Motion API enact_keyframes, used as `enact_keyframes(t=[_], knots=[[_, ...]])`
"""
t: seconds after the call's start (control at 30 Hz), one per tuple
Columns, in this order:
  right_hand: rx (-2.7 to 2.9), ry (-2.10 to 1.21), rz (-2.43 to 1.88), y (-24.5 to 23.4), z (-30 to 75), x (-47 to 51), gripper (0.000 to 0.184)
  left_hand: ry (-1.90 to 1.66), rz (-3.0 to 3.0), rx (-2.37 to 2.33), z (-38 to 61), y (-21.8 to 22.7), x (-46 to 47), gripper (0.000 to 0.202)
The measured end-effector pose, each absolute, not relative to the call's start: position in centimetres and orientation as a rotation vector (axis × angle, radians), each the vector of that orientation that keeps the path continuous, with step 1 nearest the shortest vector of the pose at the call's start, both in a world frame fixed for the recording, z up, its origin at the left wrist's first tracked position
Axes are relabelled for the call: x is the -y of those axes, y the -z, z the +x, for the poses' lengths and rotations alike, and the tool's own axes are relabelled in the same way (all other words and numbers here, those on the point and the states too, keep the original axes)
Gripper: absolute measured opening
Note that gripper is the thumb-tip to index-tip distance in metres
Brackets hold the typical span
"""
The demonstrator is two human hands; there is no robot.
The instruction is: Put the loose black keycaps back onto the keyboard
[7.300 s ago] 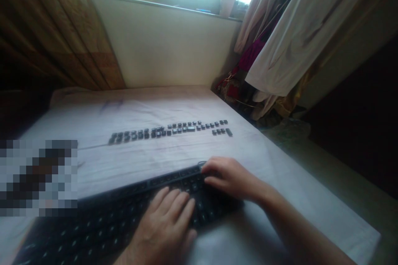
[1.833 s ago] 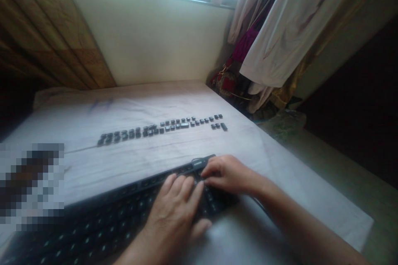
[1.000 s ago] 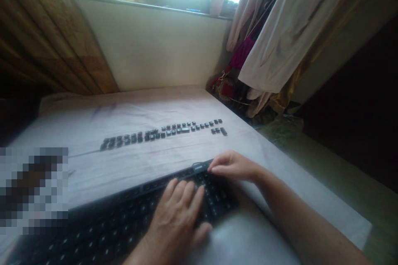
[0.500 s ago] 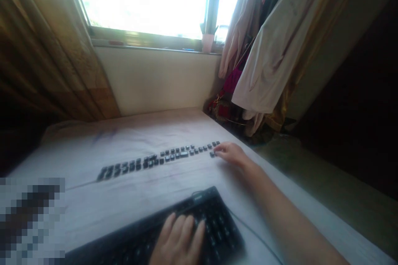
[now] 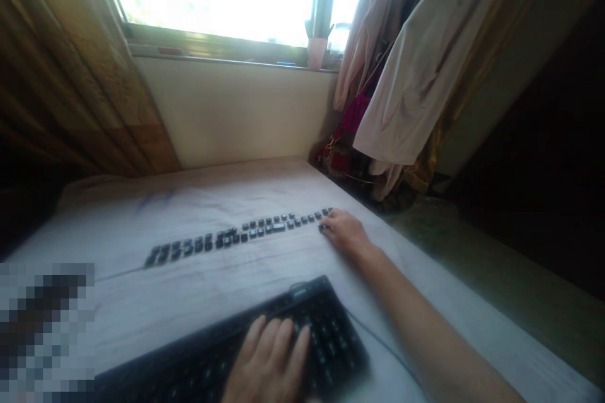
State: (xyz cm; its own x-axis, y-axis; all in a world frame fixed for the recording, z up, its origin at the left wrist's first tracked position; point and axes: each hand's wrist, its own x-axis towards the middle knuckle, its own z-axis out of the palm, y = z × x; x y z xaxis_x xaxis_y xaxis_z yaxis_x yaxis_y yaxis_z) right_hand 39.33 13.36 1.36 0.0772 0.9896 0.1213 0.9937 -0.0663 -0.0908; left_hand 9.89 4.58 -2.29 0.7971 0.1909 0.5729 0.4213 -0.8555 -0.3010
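Observation:
My left hand [image 5: 269, 359] lies with its fingers stretched out over the right half of a black computer keyboard [image 5: 341, 321]. The thumb of that hand is not clearly seen. Farther out on the pale sheet, rows of loose dark keycaps [image 5: 253, 234] are laid side by side. At their right end is my right hand [image 5: 344, 230], palm down, with its fingers drawn together on a small keycap [image 5: 322, 227]. Those fingers partly hide the keycap. Among the row a wider keycap [image 5: 278, 227] shows.
A cable [image 5: 385, 349] runs from the keyboard along its right side. Beyond the bed-like surface [image 5: 227, 186] are a wall and a bright window with a pink pot [image 5: 316, 52] on its sill. Hanging clothes [image 5: 406, 94] are at the right, a curtain [image 5: 80, 75] at the left.
My right hand has moved slightly left and closed in over the keycap at the right end. My left hand stays on the keyboard. The camera view has tilted a little downward.

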Motion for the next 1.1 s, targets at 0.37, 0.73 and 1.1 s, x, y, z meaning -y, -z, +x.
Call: enact_keyframes(t=[0.37, 0.73, 1.1], knots=[[2.008, -0.059, -2.082, -2.8, 38.0, -12.4, 0.019, 0.733, -2.667, 0.585, 10.2, 1.5, -3.4, 0.059], [2.169, -0.64, -1.598, -4.1, 35.3, -4.2, 0.01, 0.702, -2.759, 0.667, 10.1, 1.5, -2.7, 0.058], [2.374, -0.731, -1.648, -4.2, 33.9, -3.2, 0.012, 0.709, -2.779, 0.722, 10.3, 1.4, -2.4, 0.056]])
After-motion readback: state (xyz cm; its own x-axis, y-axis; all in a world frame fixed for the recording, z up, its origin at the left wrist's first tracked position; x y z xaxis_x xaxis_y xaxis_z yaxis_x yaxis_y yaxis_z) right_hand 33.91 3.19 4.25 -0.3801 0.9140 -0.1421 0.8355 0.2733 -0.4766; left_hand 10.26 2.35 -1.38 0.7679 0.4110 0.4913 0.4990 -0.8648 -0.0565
